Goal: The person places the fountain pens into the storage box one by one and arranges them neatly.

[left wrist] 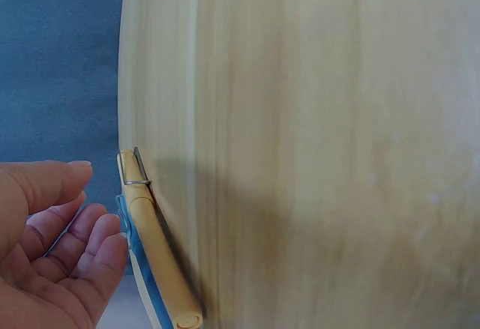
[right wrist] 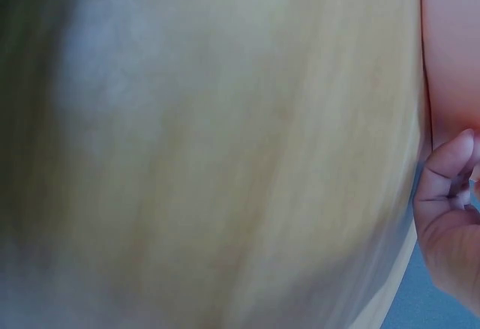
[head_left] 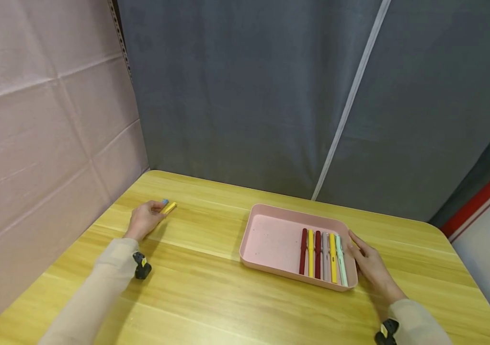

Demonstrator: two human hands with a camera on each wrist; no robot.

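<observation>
At the table's far left, my left hand [head_left: 145, 220] is beside a yellow pen [head_left: 170, 208] and a blue pen [head_left: 165, 201]. The left wrist view shows its thumb and loosely bent fingers [left wrist: 105, 258] apart, with the yellow pen's metal clip just past them; fingertips are close against the blue pen. My right hand [head_left: 370, 263] grips the right wall of a pink tray [head_left: 270, 272]. Inside the tray's right half, several pens lie side by side: dark red [head_left: 303, 251], yellow [head_left: 311, 254], greyish lilac [head_left: 326, 258] and mint green [head_left: 341, 261] among them.
The wooden table [head_left: 193, 287] has rounded far corners. A grey curtain [head_left: 236, 96] hangs behind it, and a pale pink cloth wall [head_left: 33, 143] stands along its left side. The tray's left half shows bare pink bottom with small dark specks.
</observation>
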